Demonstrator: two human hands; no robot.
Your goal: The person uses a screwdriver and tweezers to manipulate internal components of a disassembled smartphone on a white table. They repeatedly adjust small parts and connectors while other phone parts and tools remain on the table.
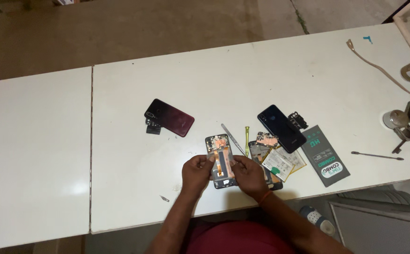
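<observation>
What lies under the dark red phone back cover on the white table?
A small black part sticks out from under the dark red phone back cover at its left end. The cover hides anything else beneath it.

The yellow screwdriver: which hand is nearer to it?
Right. The right hand lies just below the yellow screwdriver; the left hand is farther, across the opened phone.

White table (261, 75), bearing a dark red phone back cover (169, 117), blue back cover (280, 127), tweezers (232, 137), yellow screwdriver (247, 140), keys (409, 136), dark flat package (326, 155).
</observation>
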